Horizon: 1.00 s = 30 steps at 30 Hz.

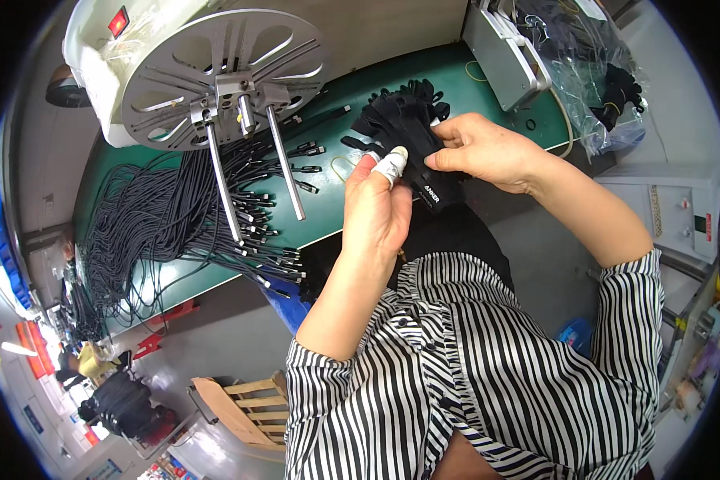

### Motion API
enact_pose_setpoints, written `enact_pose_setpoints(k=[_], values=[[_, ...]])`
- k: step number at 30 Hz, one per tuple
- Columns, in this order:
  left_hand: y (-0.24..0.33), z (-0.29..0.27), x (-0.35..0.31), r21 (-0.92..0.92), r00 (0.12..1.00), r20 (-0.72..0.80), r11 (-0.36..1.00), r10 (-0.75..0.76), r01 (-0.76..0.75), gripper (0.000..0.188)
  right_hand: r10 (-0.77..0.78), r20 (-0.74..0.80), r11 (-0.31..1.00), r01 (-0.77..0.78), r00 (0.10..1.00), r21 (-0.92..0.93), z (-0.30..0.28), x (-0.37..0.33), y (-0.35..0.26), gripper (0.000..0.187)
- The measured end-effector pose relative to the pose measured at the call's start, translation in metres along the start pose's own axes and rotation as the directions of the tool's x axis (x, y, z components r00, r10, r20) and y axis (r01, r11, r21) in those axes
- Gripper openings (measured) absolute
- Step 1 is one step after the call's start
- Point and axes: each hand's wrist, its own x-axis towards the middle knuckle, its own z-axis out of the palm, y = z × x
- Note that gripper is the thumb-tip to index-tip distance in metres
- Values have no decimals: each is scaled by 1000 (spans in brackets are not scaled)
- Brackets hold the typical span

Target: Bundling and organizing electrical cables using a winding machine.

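Both my hands are at a thick bundle of black fabric cable straps (408, 120), looped at their far ends, over the front edge of the green table. My left hand (382, 204) grips the near left side of the bundle, its thumb wrapped in white tape. From the right, my right hand (480, 152) pinches the bundle between thumb and fingers. The straps' flat near ends hang toward me and carry light printing. How many straps each hand grips cannot be made out.
Many black cables with metal plugs (160, 208) cover the left of the green table (332, 216). Above them stands a slotted metal winding wheel (224, 80) with two long rods. A grey machine (506, 60) and a clear plastic bag (596, 72) are at the back right; a wooden chair (244, 412) stands lower left.
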Motion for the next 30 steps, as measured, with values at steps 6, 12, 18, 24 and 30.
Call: enact_pose_setpoints(k=[6,12,18,24,30], values=[[-1,-1,1,12,1000,10,1000,-7,7,21,22,-16,999,-23,1000,-29,-5,-1,2,14],[-1,4,-1,-54,999,31,998,-25,27,23,25,-58,1000,-25,998,3,-3,1,14,19],[-2,4,-3,73,1000,-10,997,5,-4,26,20,-61,999,-16,998,52,-1,-1,14,18],[-4,3,-2,29,1000,8,999,-30,29,20,-20,-71,1000,21,997,4,0,-1,20,18],[-4,3,-3,28,999,7,999,-45,44,15,-9,-76,1000,8,997,-6,2,-1,20,16]])
